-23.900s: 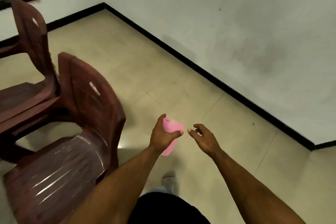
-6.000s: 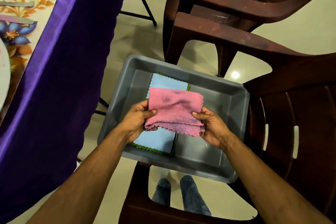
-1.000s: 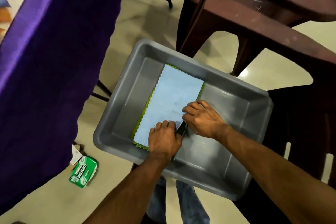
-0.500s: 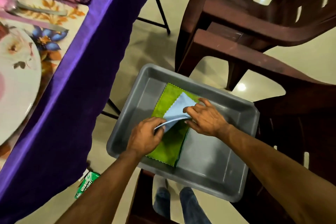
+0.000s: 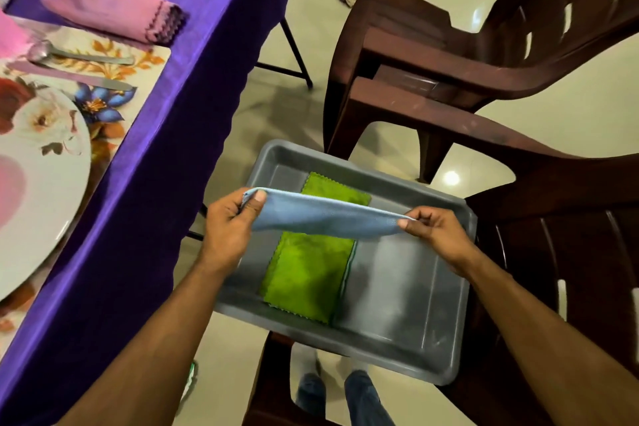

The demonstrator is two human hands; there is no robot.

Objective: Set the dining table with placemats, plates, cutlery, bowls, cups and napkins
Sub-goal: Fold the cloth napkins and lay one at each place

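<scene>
Left hand (image 5: 230, 228) pinching one end of the blue napkin (image 5: 321, 216), thumb on top and fingers curled under; right hand (image 5: 437, 235) pinching the other end between thumb and fingertips. Cloth stretched between the two, lifted clear above the grey tray (image 5: 408, 304), sagging a little in the middle.

Napkin step in hand, by the look of it: cloth out of the tray, not yet on the table. Next move probably a fold or a straightening, then a carry leftward across the gap to the purple tablecloth (image 5: 166, 135). Needs an even grip at both ends so the fold stays square, and a place beside a setting that lacks one; none such visible here.

Below the blue cloth, one green napkin (image 5: 307, 273) lying flat in the tray's left half. Tray resting on the seat of a brown chair (image 5: 570, 252).

Counted outward: one blue napkin in the hands, one green in the tray, one pink napkin (image 5: 110, 10) folded on the table just above the placemat (image 5: 145, 59). One floral placemat, one plate (image 5: 38, 183) on it, one spoon (image 5: 76, 54), one knife (image 5: 79, 79). At least two brown chairs, the second (image 5: 449, 55) standing beyond the tray. Pale blurred shapes at the top-left corner, too indistinct to name.
</scene>
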